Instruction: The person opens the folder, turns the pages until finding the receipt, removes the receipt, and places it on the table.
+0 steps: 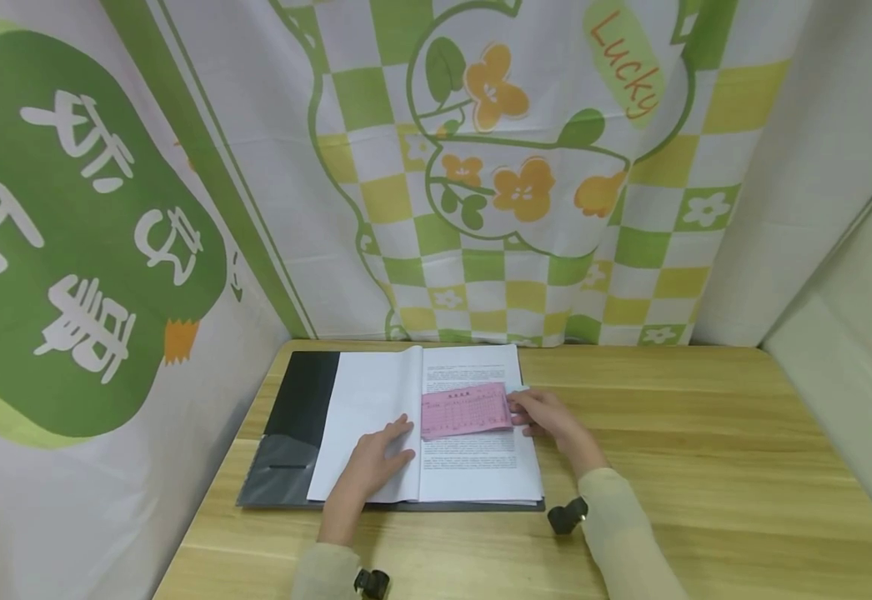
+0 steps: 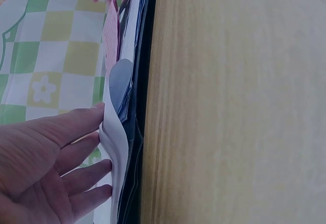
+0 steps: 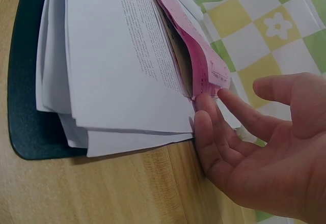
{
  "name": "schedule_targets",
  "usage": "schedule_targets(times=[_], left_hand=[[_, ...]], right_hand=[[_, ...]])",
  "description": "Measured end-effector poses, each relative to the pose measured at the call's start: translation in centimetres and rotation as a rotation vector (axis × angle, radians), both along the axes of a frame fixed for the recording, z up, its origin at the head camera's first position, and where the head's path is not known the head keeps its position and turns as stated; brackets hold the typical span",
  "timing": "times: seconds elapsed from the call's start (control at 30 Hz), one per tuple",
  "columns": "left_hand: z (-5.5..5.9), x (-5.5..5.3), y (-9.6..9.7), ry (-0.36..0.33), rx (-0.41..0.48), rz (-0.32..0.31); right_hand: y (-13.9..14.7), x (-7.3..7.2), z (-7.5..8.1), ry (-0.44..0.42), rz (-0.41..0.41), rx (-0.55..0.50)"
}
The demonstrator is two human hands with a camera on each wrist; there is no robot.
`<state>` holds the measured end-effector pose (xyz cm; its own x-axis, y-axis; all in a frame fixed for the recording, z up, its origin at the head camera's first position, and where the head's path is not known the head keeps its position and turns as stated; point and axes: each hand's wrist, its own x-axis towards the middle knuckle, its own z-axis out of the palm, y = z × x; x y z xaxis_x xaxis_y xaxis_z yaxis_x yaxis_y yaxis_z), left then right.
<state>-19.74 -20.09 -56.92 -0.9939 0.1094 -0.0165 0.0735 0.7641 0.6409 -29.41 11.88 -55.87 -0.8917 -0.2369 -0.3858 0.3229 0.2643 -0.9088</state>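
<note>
A black folder [image 1: 286, 450] lies spread on the table, with a blank white page [image 1: 368, 383] on its left side and a printed page [image 1: 473, 483] on its right. On the printed page lies a pink form pad [image 1: 466, 410]; its sheets bow apart at the right end in the right wrist view. My left hand [image 1: 372, 458] rests on the white page near the fold, fingers extended and fingertips touching the paper [image 2: 114, 142]. At the pad's right end, the fingertips of my right hand [image 1: 544, 414] touch its edge, while the thumb stands apart in the right wrist view.
The wooden table [image 1: 676, 450] extends right of the folder and in front of it. A patterned curtain [image 1: 496, 292] hangs at the table's back edge, and a cloth with green print [image 1: 83, 233] hangs at the left. Small black wrist cameras sit at both sleeves.
</note>
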Motion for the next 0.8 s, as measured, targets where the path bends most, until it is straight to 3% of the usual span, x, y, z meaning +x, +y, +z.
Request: schedule_targets(times=[0.47,0.8], left_hand=[[0.12,0.27,0.02,0.009,0.001,-0.011],[-0.05,0.14,0.06,-0.004,0.009,0.001]], right_hand=[[0.10,-0.12,-0.14,-0.010,-0.006,-0.023],[0.07,0.38,0.51,-0.013,0.024,0.048]])
